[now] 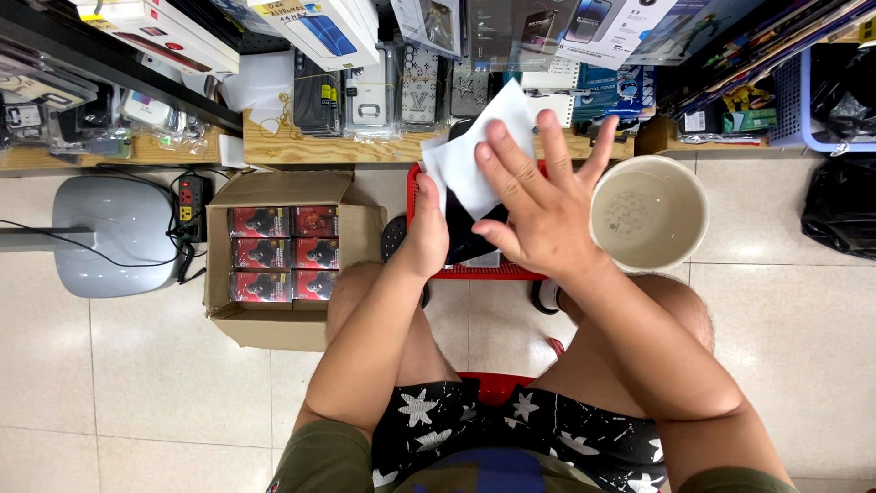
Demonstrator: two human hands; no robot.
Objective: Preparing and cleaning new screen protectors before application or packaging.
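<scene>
The dark phone-shaped slab (465,228) sits upright between my hands, its long axis running from near to far, the far end tipped slightly to the right toward the shelf edge. Only its near half and a sliver of its far corner show; the rest is covered by the white sheet (474,151). It looks flat, black and glossy, with no marking I can make out. The sheet is a plain white rectangle, tilted the same way, its far corner pointing at the packages on the wooden shelf (310,148).

My left hand (427,233) is closed around the slab's left edge, thumb side up, holding it steady. My right hand (543,205) lies flat and spread, fingers (511,155) splayed, palm pressing on the sheet and the slab beneath it; it is not curled around anything.

All this hovers over a red stool (474,271) just beyond my knees. Just to the right of my right hand stands a round cream bowl (686,187) on the tiled floor. To the left, well apart, an open cardboard box (274,192) holds rows of small red packets. Farther left a grey pedestal base (119,233) and a power strip (190,203) rest on the floor.
</scene>
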